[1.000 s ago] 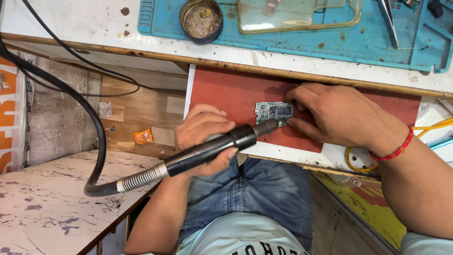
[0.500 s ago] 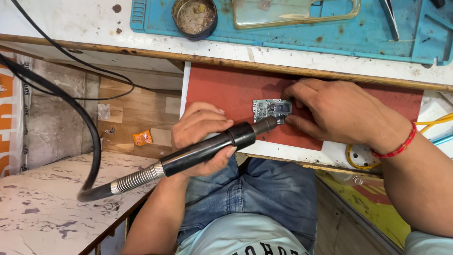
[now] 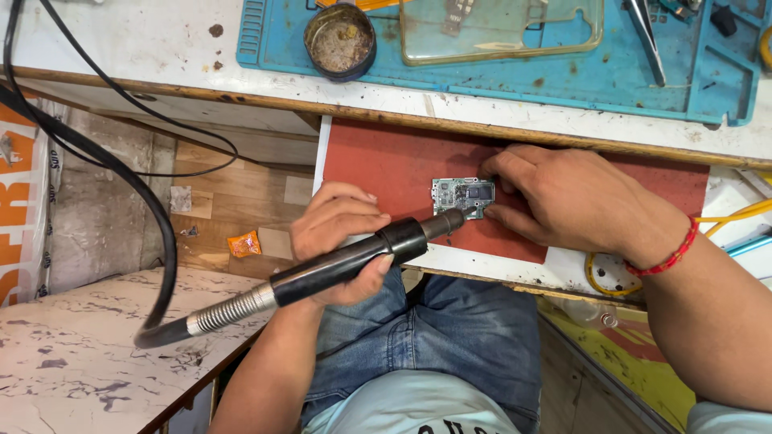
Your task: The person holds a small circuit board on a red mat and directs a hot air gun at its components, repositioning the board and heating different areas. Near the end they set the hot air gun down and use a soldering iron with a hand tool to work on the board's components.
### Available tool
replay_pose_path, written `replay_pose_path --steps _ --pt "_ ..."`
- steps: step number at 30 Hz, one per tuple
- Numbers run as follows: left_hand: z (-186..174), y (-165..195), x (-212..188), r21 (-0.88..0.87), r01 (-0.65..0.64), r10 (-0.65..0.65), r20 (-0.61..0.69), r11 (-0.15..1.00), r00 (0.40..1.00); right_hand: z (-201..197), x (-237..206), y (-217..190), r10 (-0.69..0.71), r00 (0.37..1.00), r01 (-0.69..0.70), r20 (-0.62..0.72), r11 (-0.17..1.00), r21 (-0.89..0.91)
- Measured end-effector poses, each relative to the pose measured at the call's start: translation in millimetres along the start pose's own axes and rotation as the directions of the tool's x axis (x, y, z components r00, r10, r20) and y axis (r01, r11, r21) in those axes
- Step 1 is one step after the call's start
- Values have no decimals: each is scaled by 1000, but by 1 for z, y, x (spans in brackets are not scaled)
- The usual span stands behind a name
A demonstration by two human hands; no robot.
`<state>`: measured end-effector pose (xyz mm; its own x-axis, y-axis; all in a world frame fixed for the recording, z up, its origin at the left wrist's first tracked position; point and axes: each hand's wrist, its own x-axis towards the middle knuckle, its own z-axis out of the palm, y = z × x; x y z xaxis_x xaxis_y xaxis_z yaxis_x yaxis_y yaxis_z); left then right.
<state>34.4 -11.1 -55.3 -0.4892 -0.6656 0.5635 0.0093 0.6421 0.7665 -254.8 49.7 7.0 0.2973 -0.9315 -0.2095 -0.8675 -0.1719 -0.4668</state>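
Small circuit board (image 3: 463, 197) sits mid-frame on the red mat (image 3: 378, 165). Your left hand (image 3: 338, 241) has fingers wrapped tight round the black hot-air handpiece (image 3: 346, 261), nozzle at the board's lower edge. Right hand (image 3: 579, 201) fingertips pin the board's right side. Keep those fingers clear of the nozzle; hold the tip steady, hose (image 3: 121, 185) slack.

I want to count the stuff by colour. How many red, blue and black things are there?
Red: 2, the red mat and the red wrist thread
Blue: 1, the blue work mat
Black: 2, the black hot-air handle and its black hose
Total: 5
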Motion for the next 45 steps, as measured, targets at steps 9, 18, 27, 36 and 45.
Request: replay_pose_path --steps 9,18,27,36,45 --pt "-2 1 -1 32 36 -34 -56 999 998 -2 0 -3 35 999 -35 29 999 -4" --pt "0 -2 -5 -5 17 -18 -86 1000 996 -2 -1 -3 58 997 -57 44 998 -12" --pt "0 3 -5 49 6 -3 -72 999 997 -3 0 -3 36 999 -36 33 999 -9" --pt "-1 -1 -6 54 25 -20 -95 998 995 -4 2 -5 53 998 -53 40 999 -10" --pt "-1 -4 -7 3 36 -36 -97 999 995 -6 2 -7 87 994 -86 63 996 -18"
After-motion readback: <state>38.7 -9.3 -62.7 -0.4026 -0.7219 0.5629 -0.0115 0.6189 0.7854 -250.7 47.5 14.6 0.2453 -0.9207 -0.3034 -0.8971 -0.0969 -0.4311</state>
